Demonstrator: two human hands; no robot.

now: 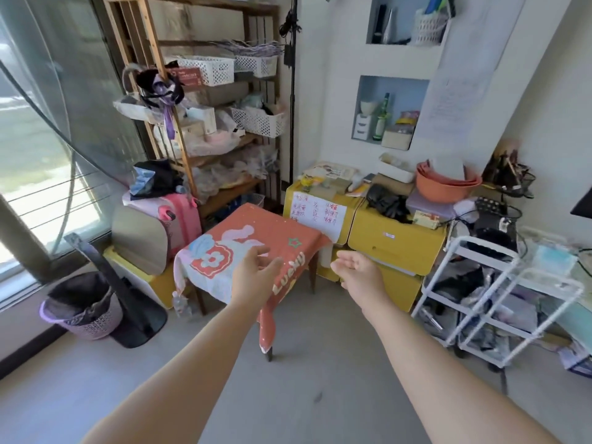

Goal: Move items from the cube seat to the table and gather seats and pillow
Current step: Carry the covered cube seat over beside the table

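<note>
A small table (205,251) under a red cartoon cloth stands in the middle of the room, its top bare. Yellow cube seats (397,241) line the wall behind it, loaded with an orange basin (448,187), a black cloth (387,203), boxes and papers. Another yellow cube seat (160,283) sits left of the table with a mirror (141,238) leaning on it. My left hand (253,274) reaches over the table's near corner, fingers apart, holding nothing. My right hand (358,270) is held out palm up just right of the table, also with nothing in it.
A wooden shelf (205,100) full of baskets fills the back left, with a pink suitcase (182,219) below. A purple laundry basket (86,312) and a black stand (128,302) sit by the window. A white wire cart (499,302) stands at right. Grey floor lies near me.
</note>
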